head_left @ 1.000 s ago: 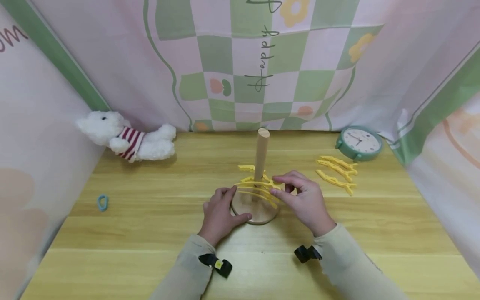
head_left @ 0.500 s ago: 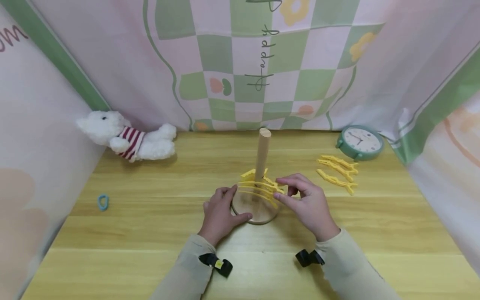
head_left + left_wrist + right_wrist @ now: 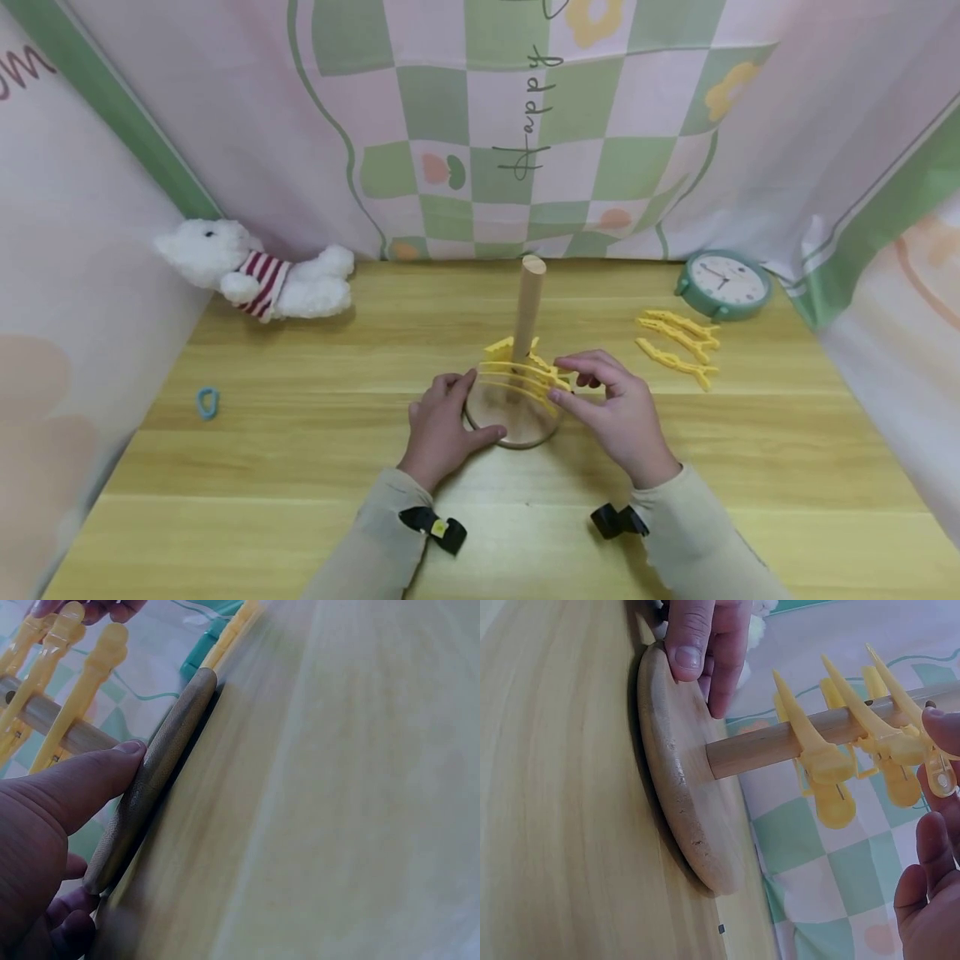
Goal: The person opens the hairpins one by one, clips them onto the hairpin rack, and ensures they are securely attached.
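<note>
A wooden post (image 3: 529,312) rises from a round wooden base (image 3: 517,425) in the middle of the table. Three yellow alligator hair clips sit on the post, one above another; the top hair clip (image 3: 892,684) lies across it in the right wrist view. My right hand (image 3: 624,417) pinches the tail end of that clip between thumb and fingers. My left hand (image 3: 445,433) grips the near left edge of the base, its thumb (image 3: 112,769) on top and the other fingers around the rim.
Three more yellow hair clips (image 3: 678,335) lie on the table to the right, before a green alarm clock (image 3: 723,286). A white plush toy (image 3: 258,271) lies at the back left, and a small blue ring (image 3: 207,402) nearer on that side. A printed curtain (image 3: 495,167) hangs behind.
My right hand has shifted slightly right with the top clip. The clip's far arm has come in closer to the post. My left hand stays on the base.
</note>
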{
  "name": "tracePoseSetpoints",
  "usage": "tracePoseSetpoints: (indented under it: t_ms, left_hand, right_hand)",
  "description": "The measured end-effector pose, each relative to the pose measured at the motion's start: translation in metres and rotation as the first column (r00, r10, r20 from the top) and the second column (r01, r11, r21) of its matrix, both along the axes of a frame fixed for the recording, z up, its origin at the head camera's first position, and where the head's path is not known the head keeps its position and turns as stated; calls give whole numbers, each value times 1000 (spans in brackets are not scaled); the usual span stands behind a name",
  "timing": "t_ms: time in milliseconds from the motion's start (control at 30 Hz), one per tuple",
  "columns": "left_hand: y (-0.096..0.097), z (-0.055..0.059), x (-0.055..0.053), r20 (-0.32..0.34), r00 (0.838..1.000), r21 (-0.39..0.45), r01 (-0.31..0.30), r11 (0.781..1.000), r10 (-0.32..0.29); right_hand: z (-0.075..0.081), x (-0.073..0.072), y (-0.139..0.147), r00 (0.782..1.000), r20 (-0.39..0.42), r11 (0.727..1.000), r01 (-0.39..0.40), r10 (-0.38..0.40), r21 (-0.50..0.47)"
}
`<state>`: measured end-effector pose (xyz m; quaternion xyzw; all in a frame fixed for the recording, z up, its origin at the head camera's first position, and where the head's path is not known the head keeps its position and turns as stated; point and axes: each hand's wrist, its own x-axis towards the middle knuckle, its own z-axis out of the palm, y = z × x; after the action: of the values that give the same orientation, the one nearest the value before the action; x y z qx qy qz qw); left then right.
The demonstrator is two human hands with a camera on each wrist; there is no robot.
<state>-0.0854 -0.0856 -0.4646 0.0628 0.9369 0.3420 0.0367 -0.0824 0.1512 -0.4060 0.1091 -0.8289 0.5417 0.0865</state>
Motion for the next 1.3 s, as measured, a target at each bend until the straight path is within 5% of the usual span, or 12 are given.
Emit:
tracePoseSetpoints:
  t_ms: [1000,1300]
  left_hand:
    - [-3,0,0,-14,1000,-3,3,1000,-3]
    - [-2,-1,0,-11,1000,-2,8,1000,-8]
  right_hand:
    - [-5,4,12,998,-61,1000,-14,14,-7]
    - [-11,5,28,998,-51,996,-28,24,-81]
